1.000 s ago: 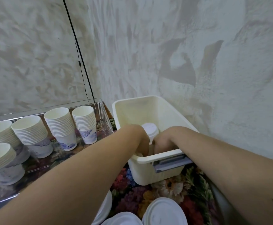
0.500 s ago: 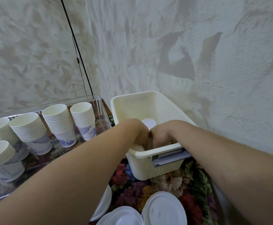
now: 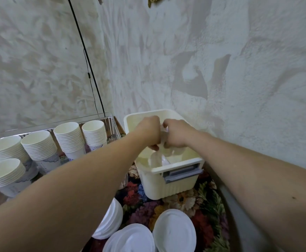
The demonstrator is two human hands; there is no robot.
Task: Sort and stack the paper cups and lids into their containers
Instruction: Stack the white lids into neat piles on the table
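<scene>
My left hand [image 3: 148, 132] and my right hand [image 3: 176, 134] are close together above the cream plastic bin [image 3: 177, 170]. Both grip a clear plastic sleeve [image 3: 160, 157] that hangs from them down into the bin. What the sleeve holds is too blurred to tell. Several stacks of white paper cups [image 3: 68, 138] stand in a clear tray [image 3: 110, 119] to the left. Loose white lids [image 3: 174, 231] lie on the flowered cloth in the foreground, under my arms.
The bin has a grey handle [image 3: 182, 173] on its near side and stands tight against the textured wall [image 3: 221, 88] on the right. A black cable [image 3: 86, 57] runs down the corner behind the tray. A grey edge [image 3: 239, 224] borders the cloth at right.
Both hands have come up out of the bin, drawing the clear sleeve with them. The white lid stack seen between them earlier is no longer visible.
</scene>
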